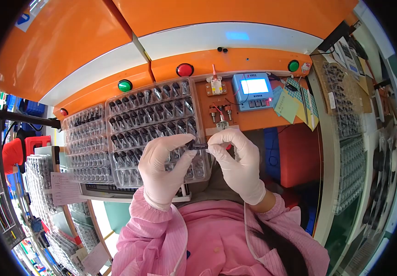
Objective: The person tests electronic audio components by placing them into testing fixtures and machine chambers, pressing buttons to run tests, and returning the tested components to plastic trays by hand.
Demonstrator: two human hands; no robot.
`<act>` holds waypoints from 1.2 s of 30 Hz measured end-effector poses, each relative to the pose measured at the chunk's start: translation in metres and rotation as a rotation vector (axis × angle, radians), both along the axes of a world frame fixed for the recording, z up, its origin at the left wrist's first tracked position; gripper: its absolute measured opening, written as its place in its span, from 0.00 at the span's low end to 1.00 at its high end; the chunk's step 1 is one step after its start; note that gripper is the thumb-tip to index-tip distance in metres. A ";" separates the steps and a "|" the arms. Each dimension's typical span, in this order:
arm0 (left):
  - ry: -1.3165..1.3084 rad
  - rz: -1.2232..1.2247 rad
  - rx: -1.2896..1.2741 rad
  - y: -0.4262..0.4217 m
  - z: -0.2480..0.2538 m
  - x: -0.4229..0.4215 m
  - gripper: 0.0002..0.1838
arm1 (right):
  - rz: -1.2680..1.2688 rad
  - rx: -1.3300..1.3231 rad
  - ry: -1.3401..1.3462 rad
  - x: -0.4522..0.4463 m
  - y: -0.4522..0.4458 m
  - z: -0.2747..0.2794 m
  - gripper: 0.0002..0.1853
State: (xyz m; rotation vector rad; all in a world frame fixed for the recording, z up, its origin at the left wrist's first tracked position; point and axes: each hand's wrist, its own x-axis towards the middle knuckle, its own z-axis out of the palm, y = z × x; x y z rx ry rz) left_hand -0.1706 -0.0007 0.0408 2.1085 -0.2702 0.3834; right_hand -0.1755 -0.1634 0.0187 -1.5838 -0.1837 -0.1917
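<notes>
My left hand (165, 168), in a white glove, pinches a small black part (200, 146) between thumb and fingers. The part is short and dark; its exact kind cannot be made out. At its other end, the gloved thumb and finger of my right hand (239, 163) close on it. Below and left of the hands lies a clear plastic tray (156, 128) with rows of similar black pieces in its pockets; my left hand hides some of the pockets. A metal test fixture (221, 120) stands just beyond my right hand.
A blue meter with a lit screen (253, 91) sits on the orange bench, beside yellow and green papers (290, 108). A second filled tray (85, 146) lies left. Red (185, 70) and green (125, 85) buttons line the panel. More trays (349, 175) stand right.
</notes>
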 end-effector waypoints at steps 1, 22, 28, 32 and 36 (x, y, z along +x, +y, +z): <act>0.001 -0.001 -0.001 0.000 -0.001 0.000 0.15 | 0.003 0.028 -0.002 0.000 0.001 -0.001 0.04; 0.003 0.028 0.076 0.008 -0.006 0.005 0.16 | 0.105 0.151 0.115 0.004 -0.008 0.006 0.04; 0.027 0.010 0.053 0.005 -0.005 0.004 0.15 | 0.105 0.236 0.149 0.005 -0.005 0.003 0.05; 0.021 0.008 0.046 0.005 -0.006 0.004 0.14 | 0.102 0.245 0.165 0.007 -0.005 0.001 0.04; 0.015 -0.001 0.038 0.004 -0.006 0.005 0.14 | 0.108 0.255 0.183 0.008 -0.004 0.000 0.04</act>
